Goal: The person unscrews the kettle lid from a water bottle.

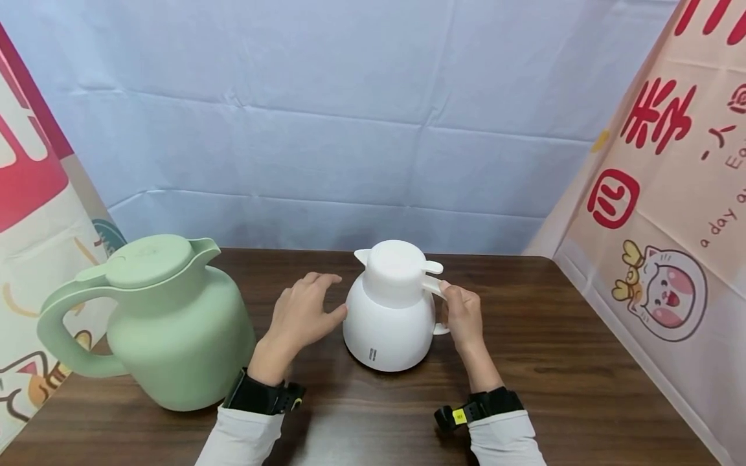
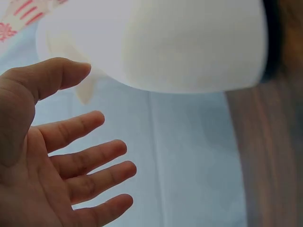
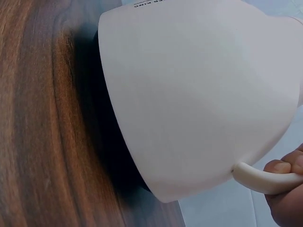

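A white thermal jug with a lid and a short spout pointing left stands upright on the brown wooden table. My right hand grips its handle; in the right wrist view, curled fingers wrap round the white handle. To the jug's left is my left hand, fingers spread and nothing held. Its thumb comes close to the jug's side in the left wrist view; whether it touches, I cannot tell. Further left stands a larger pale green jug, its handle pointing left.
The wooden table runs back to a light blue cloth hanging behind it. Printed cloths hang at both sides, the right one with red characters and a cartoon cat. Each wrist wears a black strap.
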`<state>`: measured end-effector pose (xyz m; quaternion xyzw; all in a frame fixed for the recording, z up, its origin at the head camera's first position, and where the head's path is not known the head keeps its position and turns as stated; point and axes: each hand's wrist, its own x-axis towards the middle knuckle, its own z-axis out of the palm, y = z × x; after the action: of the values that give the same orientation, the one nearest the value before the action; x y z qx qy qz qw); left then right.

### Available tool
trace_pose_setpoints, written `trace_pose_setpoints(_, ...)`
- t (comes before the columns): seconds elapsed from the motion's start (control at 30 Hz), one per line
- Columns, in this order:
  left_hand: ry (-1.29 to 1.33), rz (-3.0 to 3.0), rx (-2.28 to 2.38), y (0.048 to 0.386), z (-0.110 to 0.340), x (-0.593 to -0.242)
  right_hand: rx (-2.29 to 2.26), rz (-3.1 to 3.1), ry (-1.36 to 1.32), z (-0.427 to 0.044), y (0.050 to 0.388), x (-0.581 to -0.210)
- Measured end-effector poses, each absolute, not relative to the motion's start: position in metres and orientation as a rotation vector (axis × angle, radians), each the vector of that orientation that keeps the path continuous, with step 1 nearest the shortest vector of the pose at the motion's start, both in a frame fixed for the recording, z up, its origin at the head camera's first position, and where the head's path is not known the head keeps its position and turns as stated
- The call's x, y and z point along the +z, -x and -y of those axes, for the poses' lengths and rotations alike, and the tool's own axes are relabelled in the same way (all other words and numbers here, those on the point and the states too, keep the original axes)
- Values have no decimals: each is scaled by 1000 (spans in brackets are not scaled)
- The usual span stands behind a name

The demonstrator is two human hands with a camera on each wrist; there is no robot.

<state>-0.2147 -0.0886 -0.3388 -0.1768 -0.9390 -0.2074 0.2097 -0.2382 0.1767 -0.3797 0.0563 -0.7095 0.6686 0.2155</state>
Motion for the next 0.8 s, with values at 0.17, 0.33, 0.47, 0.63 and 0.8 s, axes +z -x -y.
trace_pose_setpoints(0.17,529,2540,-610,211,79,-325,1875,1984,-157,-176,239,-382)
trace_pose_setpoints(0.33,591,2484,-627,212,67,-315,1858,1991,-175,-177,239,-384)
trace_pose_setpoints(0.47,638,2452,-614,213,61,-310,1880,1987,-182,-177,240,-384)
trace_pose_setpoints(0.63,688,2411,-608,217,54,-306,1895,1996,-191,-179,240,-381)
trace_pose_setpoints(0.8,739,2399,-621,221,49,-300,1894,1997,-183,-180,241,-381)
